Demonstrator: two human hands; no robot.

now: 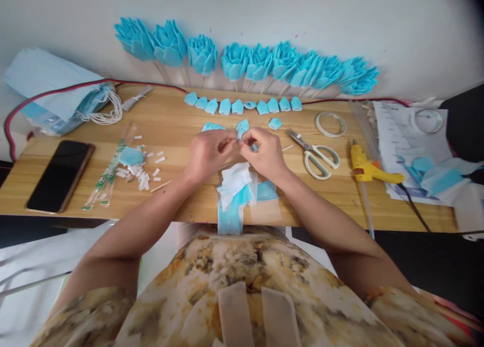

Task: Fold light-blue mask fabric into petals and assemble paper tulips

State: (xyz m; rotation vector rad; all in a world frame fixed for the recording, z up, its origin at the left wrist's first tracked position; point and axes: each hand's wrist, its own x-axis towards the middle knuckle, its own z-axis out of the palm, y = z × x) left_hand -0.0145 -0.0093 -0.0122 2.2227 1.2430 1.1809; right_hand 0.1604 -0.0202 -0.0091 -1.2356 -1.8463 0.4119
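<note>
Both hands met above the middle of the wooden surface [177,120]. The left hand [207,153] and the right hand [266,153] each pinched a small folded blue fabric petal [242,127] between closed fingertips. Just below them lay a heap of white and blue mask fabric [235,185]. White-handled scissors [315,155] rested near the right hand, with a yellow glue gun [365,168] beyond.

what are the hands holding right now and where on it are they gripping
Both hands, left and right, pinch one small folded blue piece between their fingertips, gripping its lower end while the top sticks up above the fingers.
</note>
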